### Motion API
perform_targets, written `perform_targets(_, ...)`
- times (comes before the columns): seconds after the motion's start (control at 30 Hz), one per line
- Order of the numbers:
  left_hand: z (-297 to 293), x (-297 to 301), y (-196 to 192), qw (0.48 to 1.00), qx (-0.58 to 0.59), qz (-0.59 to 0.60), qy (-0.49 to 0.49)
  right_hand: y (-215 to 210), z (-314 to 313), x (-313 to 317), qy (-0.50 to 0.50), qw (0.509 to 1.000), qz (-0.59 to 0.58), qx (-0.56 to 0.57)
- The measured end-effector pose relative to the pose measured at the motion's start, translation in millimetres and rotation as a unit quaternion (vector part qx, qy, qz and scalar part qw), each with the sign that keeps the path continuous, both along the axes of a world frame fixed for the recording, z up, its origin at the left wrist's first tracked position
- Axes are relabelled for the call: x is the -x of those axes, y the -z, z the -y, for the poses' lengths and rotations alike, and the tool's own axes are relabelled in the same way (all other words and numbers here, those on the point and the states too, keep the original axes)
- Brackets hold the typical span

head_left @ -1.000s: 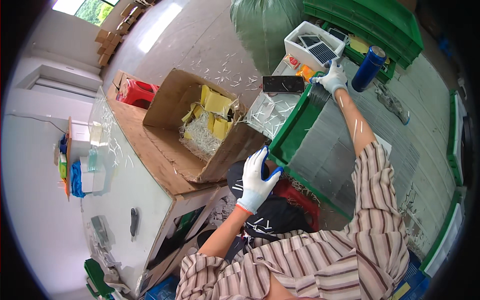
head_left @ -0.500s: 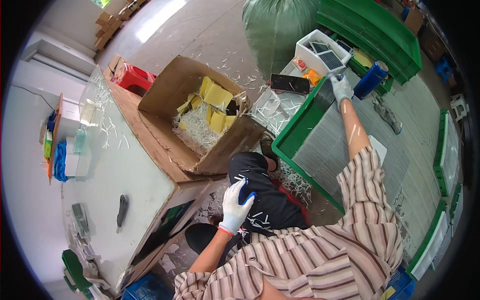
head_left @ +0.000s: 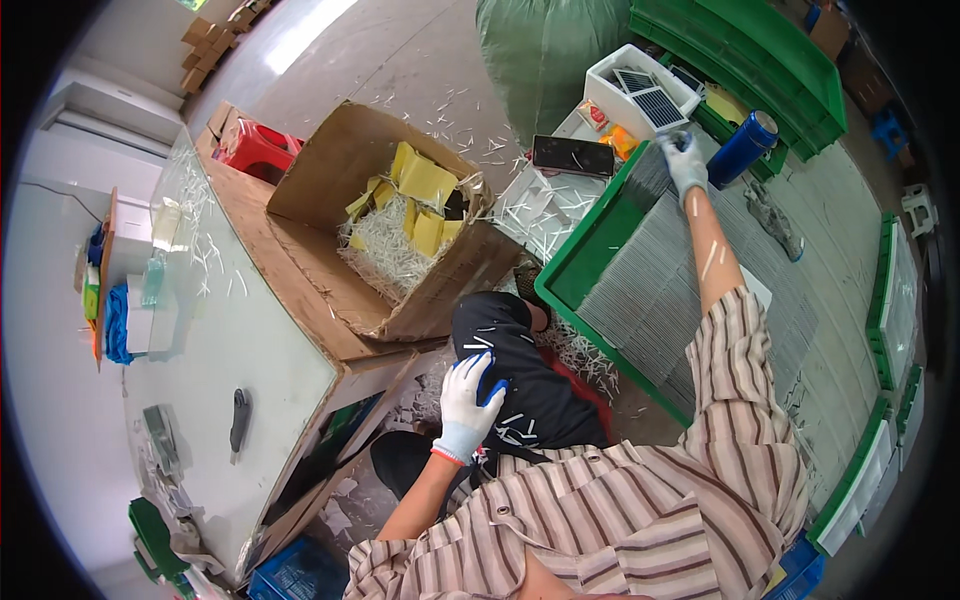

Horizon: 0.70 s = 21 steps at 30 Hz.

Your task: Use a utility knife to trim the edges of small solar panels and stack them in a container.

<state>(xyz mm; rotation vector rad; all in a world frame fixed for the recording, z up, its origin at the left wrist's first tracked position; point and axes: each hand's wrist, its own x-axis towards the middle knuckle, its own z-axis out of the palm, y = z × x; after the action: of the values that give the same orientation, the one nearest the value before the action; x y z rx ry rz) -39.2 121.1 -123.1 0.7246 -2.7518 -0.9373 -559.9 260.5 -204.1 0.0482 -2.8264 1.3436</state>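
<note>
Knit-gloved hands (head_left: 467, 408) (head_left: 685, 163) farther apart now

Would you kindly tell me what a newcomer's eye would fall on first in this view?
Probably the open cardboard box left of centre, with yellow pieces and white shreds inside. To its right, a green tray bears rows of thin grey strips, with the gloved right hand at the far end. A bulging green bag shows at the top, and a blue cylinder is just right of that hand.
</note>
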Motion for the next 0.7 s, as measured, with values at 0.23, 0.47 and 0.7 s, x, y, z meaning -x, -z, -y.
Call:
perform_targets(0.23, -4.6, -35.3, 5.4, 0.999, -0.001, 0.024, -0.033, -20.0, -38.9, -40.8, -0.029, 0.988, -0.068, -0.133)
perform_targets(0.47, -0.2, -67.6, -1.5, 0.996, 0.042, 0.000, -0.080, -18.7, 21.2, -80.0, -0.133, 0.905, -0.317, -0.252)
perform_targets(0.7, -6.0, -93.5, -4.7, 0.993, 0.069, -0.014, -0.094, 0.7, 1.5, -54.4, -0.244, 0.832, -0.281, -0.412)
